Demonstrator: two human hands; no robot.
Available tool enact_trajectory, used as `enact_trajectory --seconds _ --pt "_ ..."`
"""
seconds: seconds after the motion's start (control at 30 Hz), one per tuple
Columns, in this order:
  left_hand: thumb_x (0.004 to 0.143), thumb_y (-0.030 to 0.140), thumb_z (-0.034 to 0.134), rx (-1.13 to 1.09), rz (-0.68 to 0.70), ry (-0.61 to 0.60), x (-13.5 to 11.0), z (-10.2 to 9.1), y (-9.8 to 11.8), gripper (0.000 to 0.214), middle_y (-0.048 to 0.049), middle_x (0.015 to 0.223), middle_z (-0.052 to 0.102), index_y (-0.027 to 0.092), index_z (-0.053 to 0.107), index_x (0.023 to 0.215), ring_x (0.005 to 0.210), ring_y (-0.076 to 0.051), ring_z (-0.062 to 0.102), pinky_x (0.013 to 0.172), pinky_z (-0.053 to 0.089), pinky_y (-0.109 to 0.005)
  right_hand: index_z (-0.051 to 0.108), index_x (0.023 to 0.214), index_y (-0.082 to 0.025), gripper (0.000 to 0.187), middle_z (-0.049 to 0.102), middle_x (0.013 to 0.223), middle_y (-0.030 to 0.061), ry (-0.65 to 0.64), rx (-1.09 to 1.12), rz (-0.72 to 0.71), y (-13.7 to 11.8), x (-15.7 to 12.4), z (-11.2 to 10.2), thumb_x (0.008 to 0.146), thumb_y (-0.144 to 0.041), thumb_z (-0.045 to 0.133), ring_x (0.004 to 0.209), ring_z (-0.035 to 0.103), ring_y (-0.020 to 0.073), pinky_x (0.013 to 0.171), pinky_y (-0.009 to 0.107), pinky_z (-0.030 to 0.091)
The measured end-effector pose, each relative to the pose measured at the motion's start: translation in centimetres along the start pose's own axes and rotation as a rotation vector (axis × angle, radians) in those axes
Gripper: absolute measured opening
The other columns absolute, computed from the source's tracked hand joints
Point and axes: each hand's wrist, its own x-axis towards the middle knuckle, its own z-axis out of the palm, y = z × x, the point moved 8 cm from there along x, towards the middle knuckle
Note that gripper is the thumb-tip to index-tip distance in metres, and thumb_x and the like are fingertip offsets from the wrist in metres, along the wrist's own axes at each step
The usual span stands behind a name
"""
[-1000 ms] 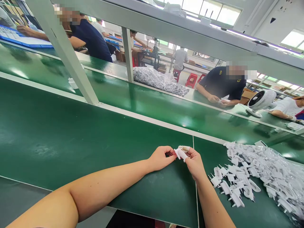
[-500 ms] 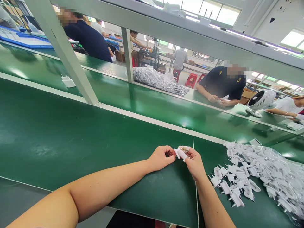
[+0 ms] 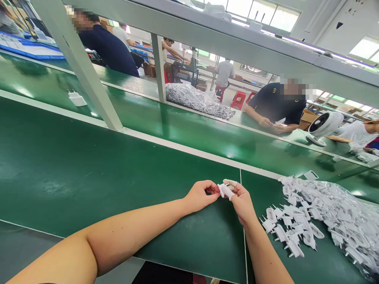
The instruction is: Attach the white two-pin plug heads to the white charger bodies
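Observation:
Both my hands meet over the green bench top (image 3: 89, 173) near its front middle. My right hand (image 3: 241, 201), with a finger cot on the forefinger, is closed round a small white plastic plug part (image 3: 225, 191). My left hand (image 3: 201, 195) pinches the left end of that same part. To the right lies a heap of white plug parts (image 3: 299, 230), some loose on the bench, the others in a clear plastic bag (image 3: 343, 213).
A green conveyor belt (image 3: 192, 134) runs behind the bench, carrying a white charger (image 3: 77, 98) at the far left and another white piece (image 3: 310, 174) at the right. A slanted metal post (image 3: 83, 67) stands on the left. Across the belt, people work beside a bagged pile (image 3: 198, 100) and a fan (image 3: 324, 126).
My hands have barely shifted, still working the same part. On the belt the white charger has travelled leftward, as has the white piece near the bag.

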Motion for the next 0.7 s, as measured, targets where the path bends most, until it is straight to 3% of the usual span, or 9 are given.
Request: enact_trajectory --seconds 0.1,0.3,0.7 --pt "0.079 0.039 0.076 0.001 -0.014 -0.012 -0.08 0.06 0.04 0.020 -0.0039 0.080 0.076 0.020 0.079 0.082 0.076 -0.019 0.068 0.077 0.056 -0.032 0.082 0.104 -0.022 0.060 0.078 0.085 0.0044 -0.005 0.029 0.009 -0.07 0.01 -0.06 0.056 -0.052 0.099 0.071 0.064 0.0181 0.079 0.038 0.055" --pt "0.079 0.040 0.075 0.010 -0.021 -0.013 -0.16 -0.02 0.17 0.020 -0.0028 0.075 0.074 0.020 0.079 0.079 0.069 -0.018 0.064 0.069 0.053 -0.030 0.083 0.094 -0.020 0.058 0.080 0.088 0.0056 -0.008 0.088 0.058 -0.05 -0.14 0.17 0.051 -0.056 0.101 0.072 0.064 0.0160 0.073 0.033 0.053" --pt "0.076 0.036 0.074 -0.004 0.020 0.012 -0.05 -0.28 0.32 0.017 -0.0008 0.072 0.069 0.019 0.072 0.076 0.065 -0.015 0.058 0.066 0.050 -0.028 0.083 0.094 -0.020 0.062 0.081 0.092 0.0060 -0.008 0.128 0.104 -0.09 -0.44 0.59 0.045 -0.052 0.103 0.081 0.068 0.0178 0.077 0.032 0.055"
